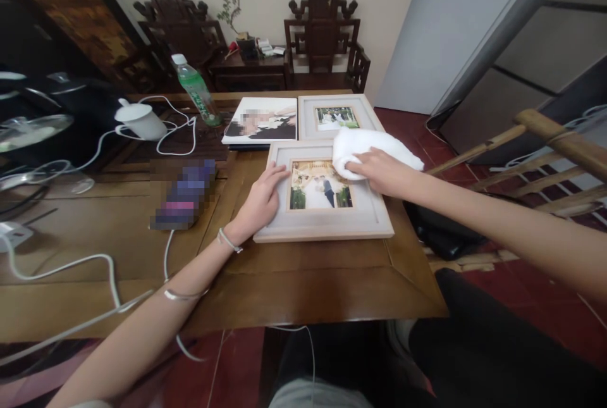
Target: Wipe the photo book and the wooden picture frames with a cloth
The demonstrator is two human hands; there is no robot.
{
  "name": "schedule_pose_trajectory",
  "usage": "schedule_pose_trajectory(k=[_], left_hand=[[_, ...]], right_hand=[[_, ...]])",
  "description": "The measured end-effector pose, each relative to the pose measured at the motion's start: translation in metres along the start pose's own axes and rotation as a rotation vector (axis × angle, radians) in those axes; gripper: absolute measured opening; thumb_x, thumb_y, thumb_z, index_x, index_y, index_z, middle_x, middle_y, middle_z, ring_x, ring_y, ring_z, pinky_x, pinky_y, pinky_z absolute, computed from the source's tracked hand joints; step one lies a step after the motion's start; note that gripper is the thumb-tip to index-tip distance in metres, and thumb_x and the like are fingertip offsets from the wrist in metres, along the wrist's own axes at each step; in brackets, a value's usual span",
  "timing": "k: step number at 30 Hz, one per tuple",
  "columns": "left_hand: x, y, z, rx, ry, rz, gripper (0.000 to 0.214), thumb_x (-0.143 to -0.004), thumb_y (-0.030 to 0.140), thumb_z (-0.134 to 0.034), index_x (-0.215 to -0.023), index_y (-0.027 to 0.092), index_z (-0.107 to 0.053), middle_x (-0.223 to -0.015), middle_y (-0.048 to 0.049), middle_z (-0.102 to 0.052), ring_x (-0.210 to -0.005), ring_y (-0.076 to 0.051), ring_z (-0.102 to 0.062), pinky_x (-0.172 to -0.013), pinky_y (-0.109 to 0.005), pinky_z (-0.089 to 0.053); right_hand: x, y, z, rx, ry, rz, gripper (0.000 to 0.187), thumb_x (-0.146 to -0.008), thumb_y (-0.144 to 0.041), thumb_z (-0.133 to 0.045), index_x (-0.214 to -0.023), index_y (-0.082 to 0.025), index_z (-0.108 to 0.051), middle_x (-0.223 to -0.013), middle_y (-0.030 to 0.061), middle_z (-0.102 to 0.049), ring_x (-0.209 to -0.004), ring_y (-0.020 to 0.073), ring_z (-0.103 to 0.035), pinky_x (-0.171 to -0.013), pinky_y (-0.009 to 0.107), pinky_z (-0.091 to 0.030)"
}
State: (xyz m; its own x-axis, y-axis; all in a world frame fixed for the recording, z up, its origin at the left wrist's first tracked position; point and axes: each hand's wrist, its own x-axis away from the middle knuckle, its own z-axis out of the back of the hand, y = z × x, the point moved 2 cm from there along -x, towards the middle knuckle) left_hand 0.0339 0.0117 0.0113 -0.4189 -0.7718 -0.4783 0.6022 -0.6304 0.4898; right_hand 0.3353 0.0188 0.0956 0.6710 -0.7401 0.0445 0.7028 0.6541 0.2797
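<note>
A light wooden picture frame [327,229] with a wedding photo [310,190] lies flat near the table's front edge. My left hand [266,198] rests on its left side, fingers stretched along the border. Bunched in my right hand [379,171] is a white towel [374,145], pressed against the upper right part of this frame and hiding that corner. Just behind lies a second picture frame [372,111], partly covered by the towel. Left of that one is a white-edged photo album [237,120] with a dark item under it.
On the wooden table [303,281] stand a green-labelled bottle [196,92] and a lidded white cup [141,120]. A phone [184,196] lies left of my arm, its cable [167,256] trailing down. A wooden chair [535,142] is at right; dark carved chairs [325,35] stand behind.
</note>
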Motion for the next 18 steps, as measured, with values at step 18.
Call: schedule_pose_trajectory(k=[18], left_hand=[[-0.003, 0.003, -0.005, -0.075, -0.065, 0.124, 0.048, -0.1, 0.026, -0.043, -0.141, 0.008, -0.06, -0.156, -0.0214, -0.055, -0.156, -0.034, -0.04, -0.131, -0.058, -0.031]], right_hand=[[0.085, -0.096, 0.057, -0.445, -0.219, -0.033, 0.06, -0.07, 0.009, -0.048, -0.12, -0.018, -0.068, -0.095, 0.0084, -0.067, -0.085, 0.0221, -0.064, -0.07, 0.029, -0.042]])
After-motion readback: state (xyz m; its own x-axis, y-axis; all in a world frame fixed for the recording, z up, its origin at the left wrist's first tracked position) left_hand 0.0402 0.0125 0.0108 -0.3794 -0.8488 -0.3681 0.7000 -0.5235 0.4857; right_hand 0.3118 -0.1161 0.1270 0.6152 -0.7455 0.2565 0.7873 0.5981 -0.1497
